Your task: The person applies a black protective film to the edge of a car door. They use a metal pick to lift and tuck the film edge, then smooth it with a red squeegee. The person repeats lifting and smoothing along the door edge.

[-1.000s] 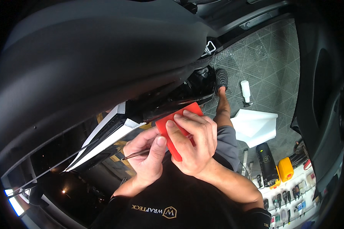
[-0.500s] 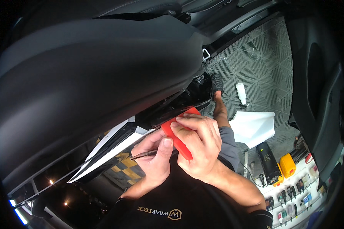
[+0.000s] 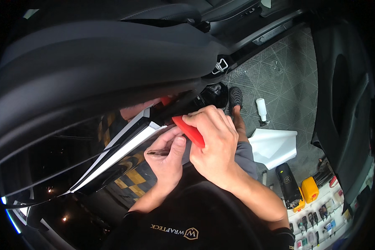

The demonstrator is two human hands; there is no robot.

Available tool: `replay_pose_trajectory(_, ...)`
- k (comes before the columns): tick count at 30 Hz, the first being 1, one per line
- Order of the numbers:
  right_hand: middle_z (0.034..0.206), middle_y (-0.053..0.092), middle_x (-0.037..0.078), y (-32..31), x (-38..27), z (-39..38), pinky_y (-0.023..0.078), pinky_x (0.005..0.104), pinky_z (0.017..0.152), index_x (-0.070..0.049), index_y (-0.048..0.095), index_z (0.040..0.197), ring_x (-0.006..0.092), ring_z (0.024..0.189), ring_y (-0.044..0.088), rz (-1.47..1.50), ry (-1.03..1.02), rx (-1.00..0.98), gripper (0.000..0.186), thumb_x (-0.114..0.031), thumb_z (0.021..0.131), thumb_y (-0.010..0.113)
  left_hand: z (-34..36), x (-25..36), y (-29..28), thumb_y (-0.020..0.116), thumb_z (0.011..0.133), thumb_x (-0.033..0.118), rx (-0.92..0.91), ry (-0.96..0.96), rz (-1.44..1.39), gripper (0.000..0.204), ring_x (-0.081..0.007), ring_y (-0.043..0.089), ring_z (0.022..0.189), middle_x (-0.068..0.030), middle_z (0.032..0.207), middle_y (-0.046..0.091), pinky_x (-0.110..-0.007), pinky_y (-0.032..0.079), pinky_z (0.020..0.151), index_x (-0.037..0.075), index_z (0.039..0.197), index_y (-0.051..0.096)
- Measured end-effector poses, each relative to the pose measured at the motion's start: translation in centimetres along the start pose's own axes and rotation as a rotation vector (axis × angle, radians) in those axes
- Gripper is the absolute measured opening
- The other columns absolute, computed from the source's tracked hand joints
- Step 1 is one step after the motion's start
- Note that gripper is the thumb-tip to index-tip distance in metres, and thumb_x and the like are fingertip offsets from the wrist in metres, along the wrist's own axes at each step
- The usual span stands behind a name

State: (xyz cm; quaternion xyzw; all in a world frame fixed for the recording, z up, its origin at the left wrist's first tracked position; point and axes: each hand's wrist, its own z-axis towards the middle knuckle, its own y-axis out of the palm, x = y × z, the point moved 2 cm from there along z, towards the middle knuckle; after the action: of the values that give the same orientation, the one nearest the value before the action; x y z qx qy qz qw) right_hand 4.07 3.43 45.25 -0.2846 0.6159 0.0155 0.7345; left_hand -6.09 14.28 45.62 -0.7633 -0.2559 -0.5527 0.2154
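Between the thumb and fingers of my right hand (image 3: 216, 143), a flat red squeegee (image 3: 189, 132) is pinched. Its upper end is close to the dark edge of the car's bodywork. My left hand (image 3: 167, 155) is just left of it, closed with the thumb against the fingers on a thin, dark flat piece (image 3: 156, 153) whose kind I cannot make out. The left fingertips are beside the end of a long white strip (image 3: 125, 160) on the glossy black car panel (image 3: 66, 154), partly hidden by the squeegee.
A large black padded surface (image 3: 108, 62) fills the upper left. An open car door (image 3: 341, 112) stands at right. On the grey tiled floor (image 3: 275, 75) lie a white bottle (image 3: 261, 109) and a white sheet (image 3: 275, 146). A black-and-yellow tool (image 3: 291, 187) sits near a board of small items (image 3: 321, 221).
My right hand has moved slightly left and up and turned the squeegee, which now shows more edge-on. The thin piece in my left hand has tilted. The view has shifted a little.
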Motion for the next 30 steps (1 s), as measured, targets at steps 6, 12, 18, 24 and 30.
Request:
replay_pose_trajectory(6, 0.108, 0.071, 0.009, -3.6, 1.1, -0.5, 0.049, 0.0431, 0.09, -0.005, 0.071, 0.109, 0.0328, 0.1, 0.068, -0.036, -0.056, 0.135, 0.044, 0.009, 0.068, 0.073, -0.5, 0.9, 0.0, 0.074, 0.103, 0.01, -0.054, -0.052, 0.057, 0.032, -0.0146, 0.072, 0.105, -0.018, 0.124, 0.077, -0.028, 0.055, 0.096, -0.009, 0.128, 0.07)
replay_pose_trajectory(12, 0.115, 0.068, 0.01, -2.0, -0.4, -1.1, 0.049, 0.0427, 0.09, -0.005, 0.074, 0.11, 0.0287, 0.104, 0.068, -0.089, -0.173, 0.016, 0.032, -0.011, 0.079, 0.076, -1.1, 0.6, -0.1, 0.074, 0.104, 0.019, -0.009, 0.045, 0.032, 0.036, -0.0135, 0.07, 0.096, -0.0166, 0.118, 0.077, -0.025, 0.054, 0.087, -0.008, 0.128, 0.07)
replay_pose_trajectory(18, 0.112, 0.07, 0.01, -0.2, -1.0, -0.5, 0.051, 0.0413, 0.085, -0.004, 0.078, 0.108, 0.0315, 0.099, 0.07, -0.087, -0.263, 0.002, 0.039, -0.006, 0.07, 0.082, -1.3, 0.5, -1.5, 0.07, 0.106, 0.02, 0.023, 0.064, -0.036, 0.036, -0.0201, 0.074, 0.1, -0.0169, 0.116, 0.077, -0.033, 0.058, 0.094, -0.008, 0.128, 0.069)
replay_pose_trajectory(24, 0.114, 0.069, 0.009, 0.0, -1.2, -0.6, 0.047, 0.0415, 0.086, -0.007, 0.076, 0.109, 0.0276, 0.102, 0.068, -0.114, -0.222, 0.018, 0.032, -0.019, 0.08, 0.08, -1.1, 0.4, -1.3, 0.069, 0.107, 0.021, -0.006, 0.034, -0.078, 0.037, -0.0177, 0.072, 0.099, -0.0172, 0.115, 0.076, -0.03, 0.056, 0.093, -0.009, 0.129, 0.068)
replay_pose_trajectory(30, 0.112, 0.069, 0.008, -0.3, -1.4, -0.6, 0.047, 0.0402, 0.086, -0.007, 0.076, 0.108, 0.0266, 0.099, 0.069, -0.077, -0.153, -0.002, 0.034, -0.013, 0.075, 0.084, -0.8, 0.4, -0.5, 0.072, 0.106, 0.024, 0.019, 0.045, -0.059, 0.04, -0.0103, 0.066, 0.082, -0.0106, 0.102, 0.076, -0.022, 0.05, 0.076, -0.009, 0.128, 0.069)
